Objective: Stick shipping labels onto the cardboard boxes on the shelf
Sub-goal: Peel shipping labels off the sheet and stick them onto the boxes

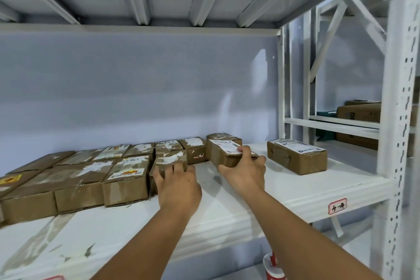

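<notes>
My right hand (pixel 244 171) grips a small cardboard box (pixel 219 153) from its near end, tilted up off the white shelf (pixel 272 188). A white shipping label (pixel 225 146) lies on the box's top, and my thumb presses its near edge. My left hand (pixel 177 183) rests on another small brown box (pixel 168 161) with torn white label remnants, fingers curled over its near top edge. To the right stands a separate box (pixel 297 159) with a full label on top.
Several worn cardboard boxes (pixel 79 177) fill the shelf's left side in rows. A white perforated upright (pixel 395 120) stands at right, with more boxes (pixel 359 113) on the neighbouring rack. A red-and-white cup (pixel 273 267) sits below the shelf edge. A red-framed tag (pixel 337 206) marks the shelf front.
</notes>
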Demonstrator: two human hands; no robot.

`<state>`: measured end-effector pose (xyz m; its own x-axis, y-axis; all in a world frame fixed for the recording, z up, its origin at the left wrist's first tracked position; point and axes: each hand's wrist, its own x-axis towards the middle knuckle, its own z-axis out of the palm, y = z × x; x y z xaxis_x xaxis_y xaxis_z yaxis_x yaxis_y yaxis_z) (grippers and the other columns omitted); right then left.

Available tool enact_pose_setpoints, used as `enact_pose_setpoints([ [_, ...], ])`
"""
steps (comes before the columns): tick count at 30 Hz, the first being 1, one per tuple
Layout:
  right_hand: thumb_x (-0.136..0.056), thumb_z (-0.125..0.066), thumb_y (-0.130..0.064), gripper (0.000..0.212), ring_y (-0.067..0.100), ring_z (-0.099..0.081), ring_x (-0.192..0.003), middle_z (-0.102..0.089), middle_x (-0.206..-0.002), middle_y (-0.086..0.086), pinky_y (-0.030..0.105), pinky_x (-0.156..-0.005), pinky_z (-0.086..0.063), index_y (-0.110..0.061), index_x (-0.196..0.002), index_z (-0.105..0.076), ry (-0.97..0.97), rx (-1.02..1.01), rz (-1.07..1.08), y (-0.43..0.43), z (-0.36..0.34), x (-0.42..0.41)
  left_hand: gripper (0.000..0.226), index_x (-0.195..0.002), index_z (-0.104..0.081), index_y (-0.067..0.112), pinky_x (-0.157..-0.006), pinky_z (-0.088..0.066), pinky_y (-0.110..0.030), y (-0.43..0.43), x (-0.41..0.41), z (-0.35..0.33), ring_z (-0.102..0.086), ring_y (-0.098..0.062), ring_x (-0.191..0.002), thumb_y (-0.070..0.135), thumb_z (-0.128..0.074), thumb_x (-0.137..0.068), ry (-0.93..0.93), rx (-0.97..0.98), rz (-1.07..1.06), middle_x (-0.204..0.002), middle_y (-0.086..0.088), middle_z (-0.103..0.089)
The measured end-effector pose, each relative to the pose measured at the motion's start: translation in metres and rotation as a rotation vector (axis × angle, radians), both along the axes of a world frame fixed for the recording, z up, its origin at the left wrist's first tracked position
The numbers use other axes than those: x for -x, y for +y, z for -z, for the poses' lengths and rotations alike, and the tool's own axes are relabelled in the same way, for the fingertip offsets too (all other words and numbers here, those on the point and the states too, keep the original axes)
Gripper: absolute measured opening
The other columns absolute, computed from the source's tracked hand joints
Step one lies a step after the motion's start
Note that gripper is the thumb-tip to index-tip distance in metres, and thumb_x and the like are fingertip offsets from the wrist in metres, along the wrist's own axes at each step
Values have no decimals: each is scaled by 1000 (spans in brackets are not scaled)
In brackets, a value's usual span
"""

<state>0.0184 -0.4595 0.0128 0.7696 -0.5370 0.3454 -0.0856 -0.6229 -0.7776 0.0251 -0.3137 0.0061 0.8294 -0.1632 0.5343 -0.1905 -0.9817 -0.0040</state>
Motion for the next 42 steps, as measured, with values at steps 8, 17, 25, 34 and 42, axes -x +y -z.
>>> enact_pose_setpoints([
  [8, -71, -71, -51, 79, 32, -40, -117, -27, -129, 12, 37, -91, -45, -29, -137, -33, 25, 281, 68, -11, -1, 5, 38, -130, -46, 27, -107, -17, -28, -4, 4, -2, -41, -16, -126, 24, -43, -92, -113, 174, 410, -138, 8, -47],
  [17, -75, -68, -51, 77, 35, -35, -123, -24, -134, 14, 41, -95, -43, -29, -140, -33, -2, 296, 186, -62, -5, 17, 43, -134, -41, 25, -104, -36, -36, -3, 0, 1, -34, -20, -129, 37, -46, -93, -23, 212, 357, -136, 2, -45],
  [25, -78, -59, -58, 66, 33, -21, -130, -28, -138, 14, 42, -107, -22, -24, -133, -43, 78, 451, 316, -80, 3, 19, 48, -137, -38, 25, -100, -39, -35, -4, -2, 1, -37, -19, -125, 23, -45, -90, -10, 173, 366, -135, 3, -46],
  [34, -79, -52, -58, 57, 29, -22, -137, -43, -139, 9, 48, -112, -12, -27, -127, -50, 150, 504, 360, -84, 1, 18, 47, -136, -39, 24, -99, -39, -34, -3, -4, 2, -34, -18, -125, 20, -43, -90, -3, 174, 372, -135, 5, -45],
  [42, -83, -53, -56, 63, 32, -6, -144, -32, -148, 12, 51, -114, -3, -29, -138, -37, 162, 602, 315, -77, 2, 20, 44, -136, -42, 27, -98, -38, -32, -4, -2, 2, -38, -16, -124, 26, -44, -92, -54, 166, 398, -133, 8, -49],
])
